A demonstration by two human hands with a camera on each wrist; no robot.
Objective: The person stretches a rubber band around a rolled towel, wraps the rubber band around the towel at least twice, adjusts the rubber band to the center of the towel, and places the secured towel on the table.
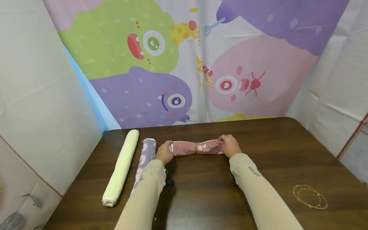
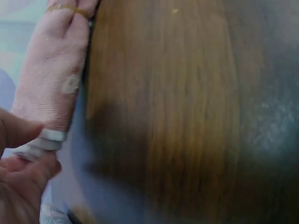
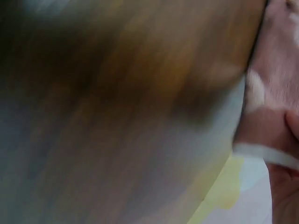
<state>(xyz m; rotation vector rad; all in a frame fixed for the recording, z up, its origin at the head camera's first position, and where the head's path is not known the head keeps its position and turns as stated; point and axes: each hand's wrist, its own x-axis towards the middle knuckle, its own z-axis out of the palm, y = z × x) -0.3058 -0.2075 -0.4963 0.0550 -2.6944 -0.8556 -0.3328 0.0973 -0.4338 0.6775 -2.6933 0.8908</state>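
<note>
A folded pink towel (image 1: 184,148) with pale flower shapes is stretched sideways between the two hands, cinched at its middle by a thin tan rubber band (image 2: 70,8). My left hand (image 1: 165,152) pinches the towel's left end, thumb on one face and fingers on the other, right at its white edge layers. At the opposite end, my right hand (image 1: 231,146) grips the towel near its white hem (image 3: 266,153). Left of the left hand lies a rolled grey-and-pink patterned towel (image 1: 148,155), partly hidden by the left sleeve.
A long rolled pale yellow towel (image 1: 120,169) lies at the left of the dark wooden table (image 1: 201,198). Thin yellowish bands (image 1: 310,197) lie in loops at the right front. A cartoon-printed curtain (image 1: 149,86) hangs behind the table.
</note>
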